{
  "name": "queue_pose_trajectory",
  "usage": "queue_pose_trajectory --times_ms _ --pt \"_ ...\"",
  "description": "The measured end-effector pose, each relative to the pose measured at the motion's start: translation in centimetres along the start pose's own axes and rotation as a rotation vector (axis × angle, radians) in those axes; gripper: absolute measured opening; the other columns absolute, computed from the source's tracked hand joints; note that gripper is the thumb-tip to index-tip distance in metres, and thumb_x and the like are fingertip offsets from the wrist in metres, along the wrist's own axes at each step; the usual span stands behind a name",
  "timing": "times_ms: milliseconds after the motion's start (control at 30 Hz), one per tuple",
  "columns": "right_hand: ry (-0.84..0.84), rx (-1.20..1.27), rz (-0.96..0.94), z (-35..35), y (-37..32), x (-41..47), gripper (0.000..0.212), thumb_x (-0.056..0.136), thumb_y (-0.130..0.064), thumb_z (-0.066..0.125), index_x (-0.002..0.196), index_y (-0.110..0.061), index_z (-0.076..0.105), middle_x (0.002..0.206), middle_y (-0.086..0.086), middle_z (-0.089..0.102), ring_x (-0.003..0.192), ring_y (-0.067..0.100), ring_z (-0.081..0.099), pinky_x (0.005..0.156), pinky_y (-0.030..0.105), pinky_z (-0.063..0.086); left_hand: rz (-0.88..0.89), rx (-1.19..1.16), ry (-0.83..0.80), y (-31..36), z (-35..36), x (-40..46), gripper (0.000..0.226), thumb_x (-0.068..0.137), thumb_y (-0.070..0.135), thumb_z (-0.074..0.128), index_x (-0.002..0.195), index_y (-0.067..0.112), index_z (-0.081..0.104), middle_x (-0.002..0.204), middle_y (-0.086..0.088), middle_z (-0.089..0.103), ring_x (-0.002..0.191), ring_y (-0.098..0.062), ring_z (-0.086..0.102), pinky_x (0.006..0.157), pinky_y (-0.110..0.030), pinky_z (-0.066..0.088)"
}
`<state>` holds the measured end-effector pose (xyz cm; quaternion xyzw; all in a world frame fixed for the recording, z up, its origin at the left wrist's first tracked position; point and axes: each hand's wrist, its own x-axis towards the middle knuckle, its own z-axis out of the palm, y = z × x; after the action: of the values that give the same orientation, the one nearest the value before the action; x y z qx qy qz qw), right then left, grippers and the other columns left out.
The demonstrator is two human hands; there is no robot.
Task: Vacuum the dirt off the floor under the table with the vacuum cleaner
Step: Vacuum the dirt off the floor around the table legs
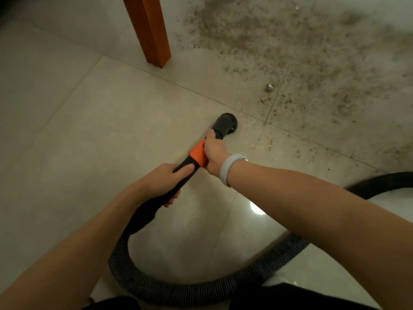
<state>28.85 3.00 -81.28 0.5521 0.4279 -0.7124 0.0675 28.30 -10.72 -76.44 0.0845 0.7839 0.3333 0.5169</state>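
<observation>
To my far left the tiled floor (73, 121) looks bare of grit, and the wooden table leg (149, 30) stands on it just short of the mess. My left hand (162, 182) wraps the black wand (181, 179) low down, fingers curled round it and the thumb laid along the top. From there the ribbed hose (178, 287) loops back toward me and away to the right, out of view. Further up, my right hand (215, 154) grips the orange collar (197, 156) where the wand meets the round brush nozzle (225, 124), fingers closed round the joint; a pale wristband (230, 168) sits on that wrist.

The nozzle rests on or just above the tile, right at the near edge of the dirt (290, 52); I can't tell whether the bristles touch. To the right and beyond it, the dirt spreads thick across several tiles, with a small pale scrap (269, 87) lying in it.

I judge I'm at the very start of the cleaning pass: almost all the grit is left. The next move calls for pushing the nozzle forward and to the right into the speckled patch, keeping it flat and low, and working in strokes past the leg without knocking it. The hose needs slack to follow.

I can read no brand, label or writing on the wand, collar or band.
</observation>
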Motion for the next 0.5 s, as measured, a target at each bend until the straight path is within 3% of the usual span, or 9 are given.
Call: queue_pose_trajectory --times_ms 100,267,367,500 --pt "0.02 0.045 -0.002 -1.6 1.5 0.7 0.059 0.097 -0.051 0.033 0.134 -0.005 0.038 0.125 0.017 0.055 0.109 0.036 0.058 0.094 0.05 0.049 0.0 0.028 -0.063 0.1 0.8 -0.2 0.034 0.096 0.042 0.046 0.091 0.009 0.052 0.056 -0.008 0.053 0.04 -0.018 0.049 0.043 -0.026 0.043" --pt "0.058 0.174 0.017 -5.1 2.8 1.7 0.055 0.098 -0.048 0.036 0.128 -0.001 0.039 0.114 0.014 0.055 0.111 0.037 0.058 0.095 0.052 0.048 0.016 0.112 -0.139 0.8 2.4 0.3 0.036 0.095 0.045 0.048 0.09 0.009 0.052 0.056 -0.007 0.053 0.04 -0.017 0.049 0.042 -0.026 0.043" --pt "0.053 0.234 0.031 -7.2 2.4 2.2 0.042 0.099 -0.045 0.036 0.119 -0.008 0.042 0.104 0.013 0.054 0.11 0.037 0.058 0.094 0.052 0.048 0.045 0.155 -0.144 1.9 3.5 0.7 0.036 0.094 0.046 0.048 0.087 0.011 0.053 0.056 -0.006 0.054 0.039 -0.016 0.049 0.042 -0.025 0.043" --pt "0.054 0.206 0.02 -8.1 1.0 2.7 0.04 0.099 -0.047 0.036 0.11 -0.009 0.042 0.115 0.016 0.055 0.111 0.036 0.057 0.093 0.052 0.049 0.073 0.147 -0.086 2.9 4.5 1.2 0.035 0.094 0.046 0.049 0.084 0.013 0.054 0.059 -0.007 0.054 0.041 -0.015 0.049 0.042 -0.025 0.043"
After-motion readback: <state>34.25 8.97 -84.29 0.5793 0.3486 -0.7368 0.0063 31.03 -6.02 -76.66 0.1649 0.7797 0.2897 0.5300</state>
